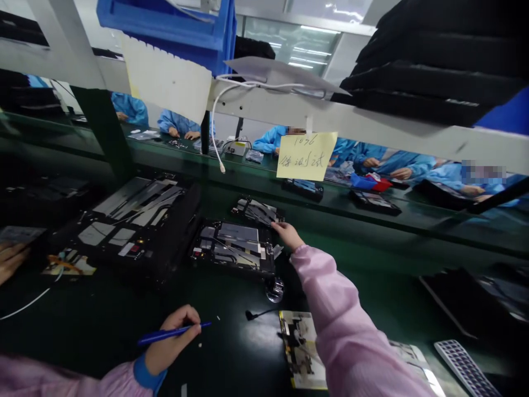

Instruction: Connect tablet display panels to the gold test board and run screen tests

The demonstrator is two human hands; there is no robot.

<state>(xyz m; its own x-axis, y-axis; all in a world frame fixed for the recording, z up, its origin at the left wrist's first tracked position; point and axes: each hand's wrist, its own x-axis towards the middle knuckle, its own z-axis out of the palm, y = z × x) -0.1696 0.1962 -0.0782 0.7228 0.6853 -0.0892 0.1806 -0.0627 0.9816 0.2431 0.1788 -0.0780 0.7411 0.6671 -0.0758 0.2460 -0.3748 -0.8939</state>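
Observation:
My left hand is closed round a slim blue pen-shaped tool, which points to the right just above the table. Farther off, my right hand reaches forward, with its fingertips pinched at the right end of an opened tablet whose inner parts show. In front of that one lies a stack topped by another opened tablet, with its battery and cables uncovered. A small round clear object sits near the stack's front right corner.
A taller stack of opened tablets stands at left. Another person's hand is at the left edge beside a wired circuit board. A yellow-edged fixture lies under my right arm. A shelf beam with a hanging white cable crosses above.

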